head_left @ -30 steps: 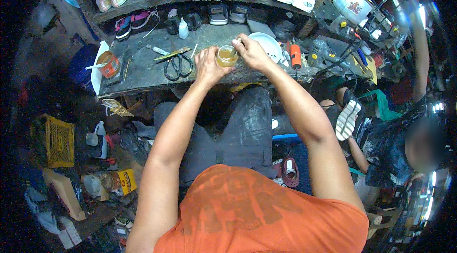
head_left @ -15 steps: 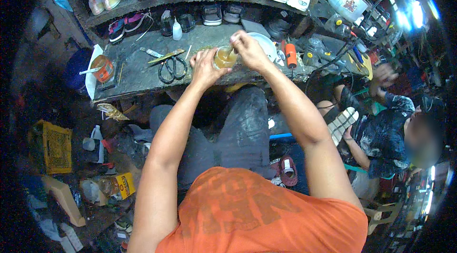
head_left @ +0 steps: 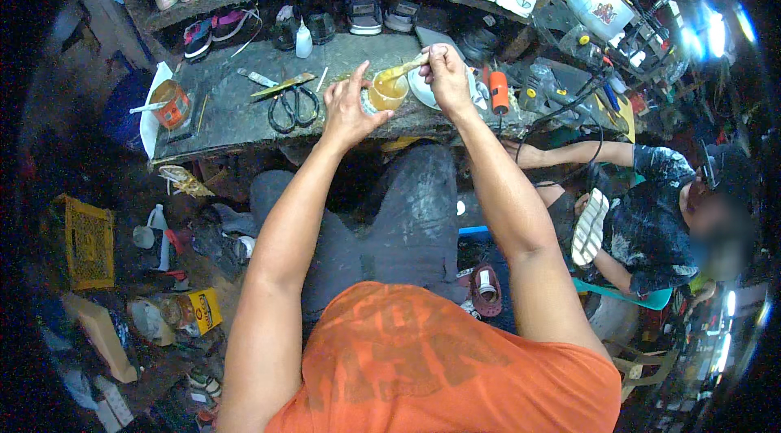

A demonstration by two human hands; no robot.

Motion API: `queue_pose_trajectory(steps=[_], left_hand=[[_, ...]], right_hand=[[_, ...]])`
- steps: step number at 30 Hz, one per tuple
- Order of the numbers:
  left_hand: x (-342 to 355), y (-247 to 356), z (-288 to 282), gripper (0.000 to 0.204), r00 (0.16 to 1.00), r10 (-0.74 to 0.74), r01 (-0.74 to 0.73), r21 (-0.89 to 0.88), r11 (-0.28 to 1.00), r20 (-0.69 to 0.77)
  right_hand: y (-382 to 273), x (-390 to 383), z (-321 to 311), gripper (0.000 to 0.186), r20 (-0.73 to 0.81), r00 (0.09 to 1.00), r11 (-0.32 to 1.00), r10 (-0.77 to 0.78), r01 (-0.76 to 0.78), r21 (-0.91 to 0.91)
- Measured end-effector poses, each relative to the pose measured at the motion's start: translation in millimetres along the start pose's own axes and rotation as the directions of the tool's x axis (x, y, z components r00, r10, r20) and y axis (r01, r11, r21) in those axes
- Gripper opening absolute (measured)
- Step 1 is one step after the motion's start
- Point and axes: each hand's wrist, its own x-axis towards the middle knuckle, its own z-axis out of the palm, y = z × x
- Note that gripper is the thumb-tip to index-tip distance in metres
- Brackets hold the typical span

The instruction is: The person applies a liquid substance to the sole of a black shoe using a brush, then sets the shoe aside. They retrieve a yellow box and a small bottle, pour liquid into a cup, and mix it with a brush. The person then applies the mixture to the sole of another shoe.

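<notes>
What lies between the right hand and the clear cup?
The head view shows a yellowish, stick-like tool there: the right hand holds one end, and the other reaches the mouth of the clear cup.

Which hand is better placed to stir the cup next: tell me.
Probably the right hand: it grips the yellowish stick, whose far end is at the clear cup's mouth. The left hand curves around the cup.

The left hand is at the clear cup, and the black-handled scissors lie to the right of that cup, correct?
Not quite: the head view shows the black-handled scissors to the left of the clear cup. The left hand is at that cup.
</notes>
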Motion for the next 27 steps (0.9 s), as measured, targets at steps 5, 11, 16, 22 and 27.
queue_pose_trajectory(steps=[5,11,16,22,27], left_hand=[[1.2,2.7,1.4,0.112,1.0,-0.002,0.003,0.023,1.0,-0.013],[1.6,1.8,1.8,0.115,1.0,-0.007,0.007,0.018,1.0,-0.002],[0.9,2.1,3.7,0.117,1.0,0.016,-0.015,0.055,0.998,-0.012],[0.5,1.0,5.5,0.116,1.0,0.012,-0.01,0.066,0.998,-0.021],[-0.8,2.0,5.8,0.115,1.0,0.001,-0.001,0.035,0.999,-0.009]], right_hand=[[-0.6,-3.0,1.0,0.031,0.221,0.971,0.992,0.095,-0.074,-0.102],[7.0,-2.6,1.5,0.029,0.254,0.962,0.994,0.103,-0.108,0.007],[7.8,3.2,1.3,0.028,0.201,0.979,0.958,0.027,0.032,-0.285],[-23.2,3.6,2.5,0.035,0.306,0.952,0.737,0.027,0.188,-0.65],[-50.0,14.8,11.6,0.035,0.222,0.969,0.779,-0.109,0.222,-0.587]])
